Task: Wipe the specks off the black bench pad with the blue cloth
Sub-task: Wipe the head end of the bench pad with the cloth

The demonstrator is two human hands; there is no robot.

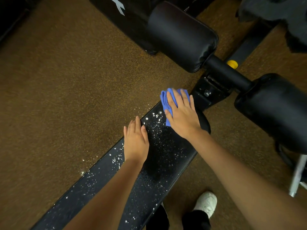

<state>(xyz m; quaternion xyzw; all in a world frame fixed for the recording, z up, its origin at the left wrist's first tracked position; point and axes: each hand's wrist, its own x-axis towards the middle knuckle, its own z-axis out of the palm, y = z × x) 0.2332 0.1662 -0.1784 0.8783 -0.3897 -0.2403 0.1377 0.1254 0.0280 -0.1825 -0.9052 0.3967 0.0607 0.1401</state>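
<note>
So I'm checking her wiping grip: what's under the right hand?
The folded blue cloth, pressed flat by the right hand onto the far end of the black bench pad. Any specks beneath the cloth are covered.

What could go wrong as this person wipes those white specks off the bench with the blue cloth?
1. The specks lie along the black bench pad right to its edge, and some already dot the floor; a sweep could push more down.
2. The left hand rests on the speckled pad, so it may pick up or smear specks.
3. The right hand presses the blue cloth flat at the pad's far end, so the cloth could slip off there.
</note>
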